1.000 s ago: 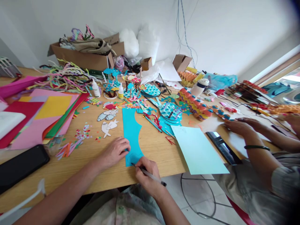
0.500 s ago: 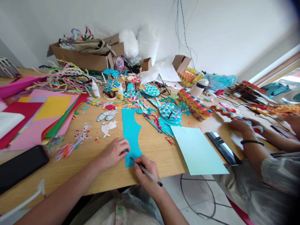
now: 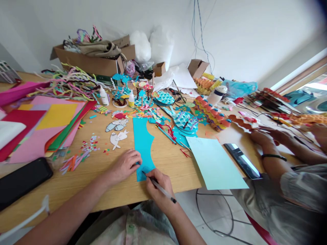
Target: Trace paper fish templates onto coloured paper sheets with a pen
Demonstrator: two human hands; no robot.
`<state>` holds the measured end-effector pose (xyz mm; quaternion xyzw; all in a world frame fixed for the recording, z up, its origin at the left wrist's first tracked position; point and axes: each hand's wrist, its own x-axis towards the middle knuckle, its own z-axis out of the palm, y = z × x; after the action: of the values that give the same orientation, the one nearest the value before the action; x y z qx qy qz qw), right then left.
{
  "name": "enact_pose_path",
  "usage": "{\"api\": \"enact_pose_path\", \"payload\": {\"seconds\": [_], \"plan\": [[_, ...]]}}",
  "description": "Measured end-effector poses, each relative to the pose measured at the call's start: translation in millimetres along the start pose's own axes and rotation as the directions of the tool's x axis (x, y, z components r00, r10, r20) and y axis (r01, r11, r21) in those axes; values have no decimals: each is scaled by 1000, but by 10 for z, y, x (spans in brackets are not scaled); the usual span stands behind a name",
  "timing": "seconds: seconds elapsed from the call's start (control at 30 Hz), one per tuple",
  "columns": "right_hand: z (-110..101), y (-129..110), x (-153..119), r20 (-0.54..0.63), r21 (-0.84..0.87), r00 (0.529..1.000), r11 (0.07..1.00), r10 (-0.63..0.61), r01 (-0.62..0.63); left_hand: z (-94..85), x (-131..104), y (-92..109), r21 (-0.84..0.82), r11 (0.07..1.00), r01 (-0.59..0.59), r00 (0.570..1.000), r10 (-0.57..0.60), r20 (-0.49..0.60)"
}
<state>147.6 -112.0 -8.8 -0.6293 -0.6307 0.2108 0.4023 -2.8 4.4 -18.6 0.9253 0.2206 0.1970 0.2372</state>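
Head view: pen; faintly marked blue paper

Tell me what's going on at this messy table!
Someone is bent over a strip of blue paper. Their left hand rests at its edge, and their right hand holds a pen with its tip at the paper, near some faint lines. Paper fish lie just beyond the left hand. Over on the right, another person's hands are beside a wavy orange strip.
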Motion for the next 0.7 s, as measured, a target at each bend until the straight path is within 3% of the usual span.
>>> {"api": "enact_pose_path", "payload": {"seconds": [0.5, 0.7], "plan": [[-35, 27, -43, 25, 77, 1000, 997, -6, 4, 18, -10, -32, -26, 1000, 9, 1000, -9, -1], [-32, 13, -38, -5, 77, 998, 995, 60, -59, 3, -3, -11, -10, 1000, 16, 1000, -16, 8]]}}
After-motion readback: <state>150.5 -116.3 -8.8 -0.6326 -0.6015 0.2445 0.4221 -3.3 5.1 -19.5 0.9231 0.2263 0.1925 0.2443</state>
